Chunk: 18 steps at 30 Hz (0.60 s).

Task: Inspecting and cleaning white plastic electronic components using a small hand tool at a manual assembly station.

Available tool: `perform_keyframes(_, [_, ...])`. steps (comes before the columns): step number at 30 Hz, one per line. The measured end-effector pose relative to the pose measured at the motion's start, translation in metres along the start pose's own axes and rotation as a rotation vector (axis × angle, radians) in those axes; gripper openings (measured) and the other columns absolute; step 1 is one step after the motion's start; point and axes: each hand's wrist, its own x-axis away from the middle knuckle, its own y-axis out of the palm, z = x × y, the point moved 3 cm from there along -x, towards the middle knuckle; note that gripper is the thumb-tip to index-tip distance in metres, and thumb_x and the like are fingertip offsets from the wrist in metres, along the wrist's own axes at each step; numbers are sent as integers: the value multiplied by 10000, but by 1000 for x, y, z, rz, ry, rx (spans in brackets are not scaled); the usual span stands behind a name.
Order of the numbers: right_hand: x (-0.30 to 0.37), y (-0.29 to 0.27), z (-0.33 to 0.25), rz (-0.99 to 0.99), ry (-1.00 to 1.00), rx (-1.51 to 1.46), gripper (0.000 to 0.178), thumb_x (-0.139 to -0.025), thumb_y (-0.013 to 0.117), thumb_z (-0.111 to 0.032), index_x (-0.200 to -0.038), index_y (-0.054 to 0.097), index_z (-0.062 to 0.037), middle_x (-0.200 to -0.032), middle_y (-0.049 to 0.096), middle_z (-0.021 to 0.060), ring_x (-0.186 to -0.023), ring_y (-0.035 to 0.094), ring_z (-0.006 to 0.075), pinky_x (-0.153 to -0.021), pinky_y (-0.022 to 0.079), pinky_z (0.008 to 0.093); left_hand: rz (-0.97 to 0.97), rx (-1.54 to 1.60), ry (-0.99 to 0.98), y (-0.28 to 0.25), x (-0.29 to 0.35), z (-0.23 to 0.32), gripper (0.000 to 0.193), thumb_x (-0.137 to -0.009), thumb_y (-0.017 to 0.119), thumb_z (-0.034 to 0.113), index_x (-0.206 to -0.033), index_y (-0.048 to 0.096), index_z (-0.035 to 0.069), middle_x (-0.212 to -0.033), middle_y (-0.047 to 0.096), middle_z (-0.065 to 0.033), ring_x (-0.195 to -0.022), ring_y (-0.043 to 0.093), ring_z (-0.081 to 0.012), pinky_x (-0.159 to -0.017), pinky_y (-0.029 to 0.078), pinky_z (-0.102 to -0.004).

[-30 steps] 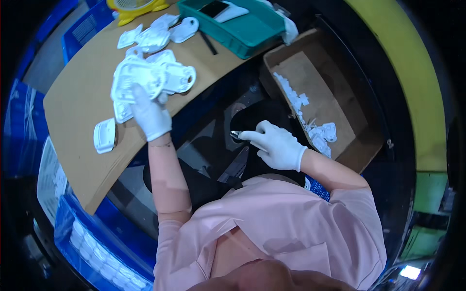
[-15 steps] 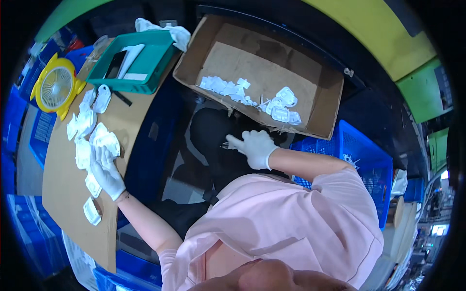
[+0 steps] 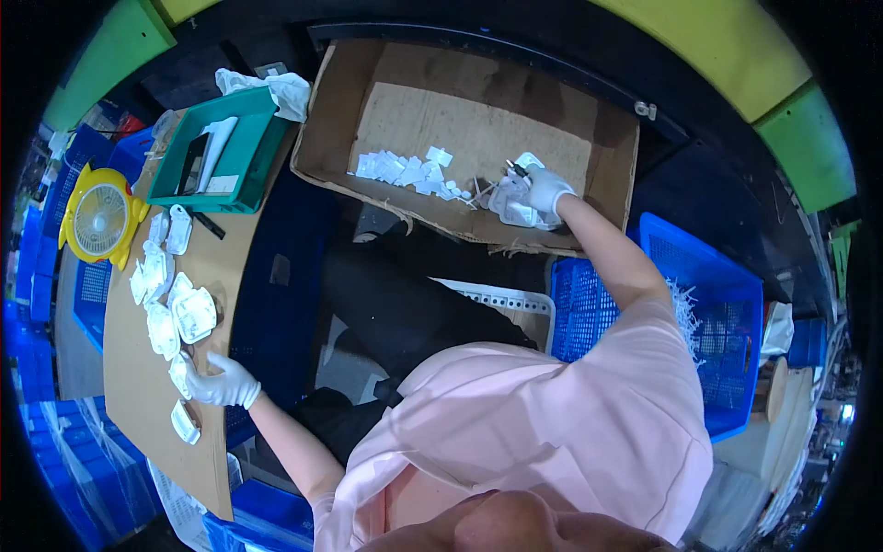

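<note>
My left hand (image 3: pixel 225 382), white-gloved, is at the table's edge with its fingertips against a white plastic part (image 3: pixel 178 374). Its thumb stands apart from the fingers. More white molded plastic parts (image 3: pixel 194 316) lie in a row up the table, and a single tray-like one (image 3: pixel 185 421) lies just below the hand. Over the cardboard box (image 3: pixel 614 189), my right hand (image 3: pixel 549 191), also gloved, is closed round a small metal-tipped tool, seemingly nippers (image 3: pixel 516 169). Beneath it are white plastic pieces (image 3: pixel 520 213) inside the box. Small white square pieces (image 3: pixel 402 169) are heaped to their left.
A green tray (image 3: pixel 248 195) with papers and a dark flat object stands at the table's far end, beside a yellow fan (image 3: pixel 99 216). To my right is a blue crate (image 3: pixel 736 354) with thin white scraps. A white perforated container (image 3: pixel 501 296) shows below the box.
My right hand has gone from above my lap into the cardboard box, tool in hand. My left hand has come down the table toward its near end. The view has shifted.
</note>
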Motion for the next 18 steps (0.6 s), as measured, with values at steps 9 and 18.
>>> perform_keyframes(9, [-116, 126, 86, 532, 92, 99, 243, -764, 697, -260, -871, 641, -50, -837, 646, 139, -809, 650, 300, -679, 508, 410, -1173, 938, 652, -69, 30, 217, 480, -697, 657, 371, -1101, 626, 113, -1211, 540, -181, -1152, 477, -391, -970, 352, -541])
perform_keyframes(18, [-57, 57, 22, 243, 127, -160, 225, -797, 597, -192, -988, 615, -74, -1032, 643, 194, -968, 620, 378, -834, 499, 422, -1210, -208, -451, 0, 101, 87, 649, -888, 552, 433, -1401, 397, 67, -1439, 317, -308, -1277, 347, -501, -1029, 321, -572])
